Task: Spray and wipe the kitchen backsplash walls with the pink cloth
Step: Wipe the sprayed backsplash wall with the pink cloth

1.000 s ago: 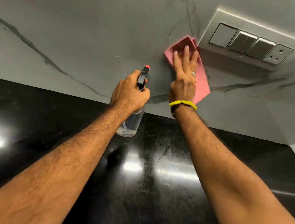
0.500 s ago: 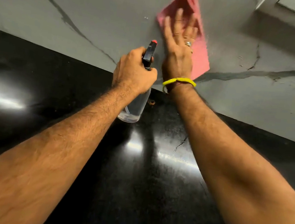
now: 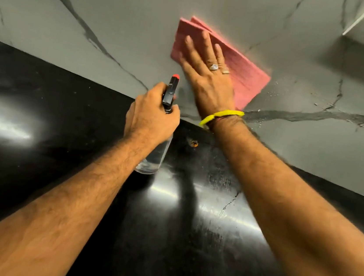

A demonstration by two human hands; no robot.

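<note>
Left hand: your left hand (image 3: 152,117) is gripping the spray bottle (image 3: 154,155) with fingers curled around its neck, just beside your right wrist.
Bottle: it is holding clear liquid in its lower part.
Right hand: your right hand (image 3: 207,72) is pressing the pink cloth (image 3: 242,69) flat, fingers spread, on the backsplash wall (image 3: 122,16).
Risk: droplets are sitting right of the cloth; I think you are risking to miss them.

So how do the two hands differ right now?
The left hand grips the spray bottle with curled fingers, off the wall; the right hand presses flat on the pink cloth against the backsplash. Only the right shows rings and a yellow wristband.
</note>
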